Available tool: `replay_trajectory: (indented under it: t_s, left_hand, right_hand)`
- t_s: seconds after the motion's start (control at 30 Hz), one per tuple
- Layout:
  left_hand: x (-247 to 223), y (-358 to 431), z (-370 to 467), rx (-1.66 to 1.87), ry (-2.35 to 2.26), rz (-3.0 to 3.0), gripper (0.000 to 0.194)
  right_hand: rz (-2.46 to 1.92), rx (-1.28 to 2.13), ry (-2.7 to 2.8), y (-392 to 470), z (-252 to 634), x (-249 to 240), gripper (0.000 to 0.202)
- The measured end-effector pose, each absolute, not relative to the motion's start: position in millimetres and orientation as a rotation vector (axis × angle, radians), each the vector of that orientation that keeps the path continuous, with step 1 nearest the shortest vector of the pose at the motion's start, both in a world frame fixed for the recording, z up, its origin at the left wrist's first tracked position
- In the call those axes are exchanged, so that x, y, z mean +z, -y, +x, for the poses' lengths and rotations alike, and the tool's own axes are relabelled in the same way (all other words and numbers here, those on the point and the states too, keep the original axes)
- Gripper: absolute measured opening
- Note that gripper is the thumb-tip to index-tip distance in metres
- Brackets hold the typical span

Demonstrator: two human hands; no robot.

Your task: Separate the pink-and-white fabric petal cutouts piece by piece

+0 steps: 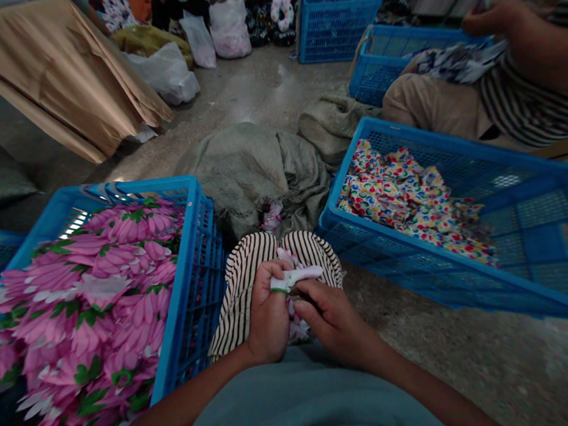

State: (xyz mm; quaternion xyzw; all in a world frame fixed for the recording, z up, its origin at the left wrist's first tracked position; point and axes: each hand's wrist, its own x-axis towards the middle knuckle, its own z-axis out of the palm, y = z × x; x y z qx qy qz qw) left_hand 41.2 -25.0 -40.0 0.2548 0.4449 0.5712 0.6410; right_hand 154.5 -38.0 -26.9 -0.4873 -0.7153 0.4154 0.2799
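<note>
Over my lap, my left hand (269, 311) is closed round a small white fabric piece (296, 277) with a green edge, its thumb on top. The piece looks like part of a cloth flower, and its narrow end points right. My right hand (331, 312) is closed too, with thumb and forefinger pinched at the underside of the same piece. Whether a small tool is between those fingers is too dark to see. More pink and white fabric (299, 329) shows between and below my hands, over black-and-white striped cloth (242, 270) on my knees.
At left stands a blue crate (194, 248) heaped with pink-petalled, green-based cloth flowers (119, 276). A blue crate (418, 253) at right holds colourful printed fabric (403, 195). Grey-green sacking (259, 165) lies ahead. Another person (524, 49) sits at the upper right beside another crate (371, 74).
</note>
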Motion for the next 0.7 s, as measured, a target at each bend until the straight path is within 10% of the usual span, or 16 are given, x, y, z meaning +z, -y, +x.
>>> replay_trajectory:
  t_s: [0.7]
  left_hand:
    - [-41.7,26.3,46.9,1.253,-0.909,0.401,0.014]
  right_hand:
    - [-1.380,1.046,1.904,36.0,153.0,-35.0,0.017]
